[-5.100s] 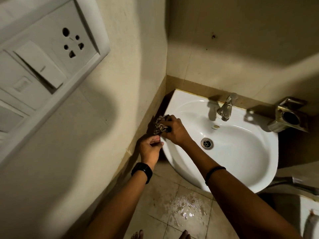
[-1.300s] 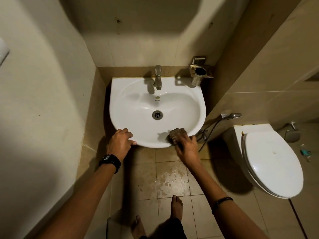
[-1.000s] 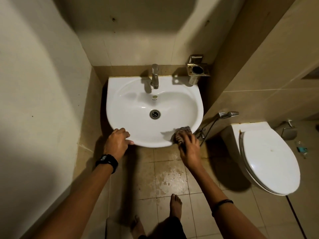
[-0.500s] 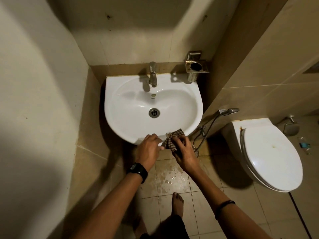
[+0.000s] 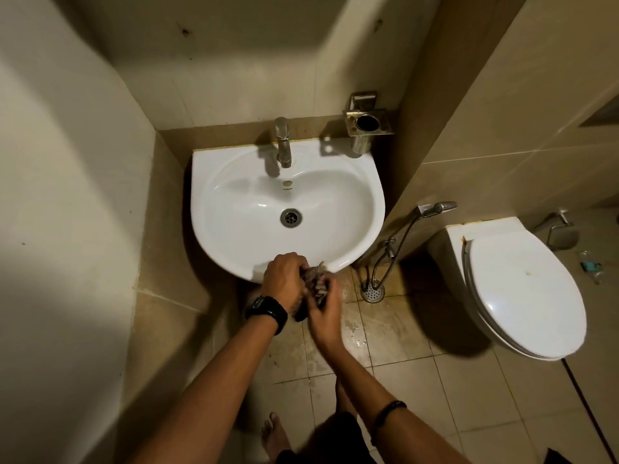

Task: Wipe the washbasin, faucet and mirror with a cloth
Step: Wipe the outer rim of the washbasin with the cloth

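Observation:
A white washbasin [image 5: 234, 182] hangs on the tiled wall, with a metal faucet [image 5: 283, 142] at its back rim and a drain [image 5: 290, 217] in the bowl. Just in front of the basin's front edge, my left hand [image 5: 284, 283] and my right hand [image 5: 323, 311] are both closed around a bunched checked cloth [image 5: 315, 283], held over the floor. The cloth is mostly hidden between the palms. No mirror is in view.
A metal tumbler holder [image 5: 368, 120] is fixed to the wall right of the faucet. A hand sprayer [image 5: 438, 207] with hose hangs by a floor drain [image 5: 372, 293]. A toilet [image 5: 522, 289] with closed lid stands at the right. The floor tiles are wet.
My right hand lifted the cloth off the basin's front right rim. My left hand left the rim and joined it, and both now squeeze the cloth together.

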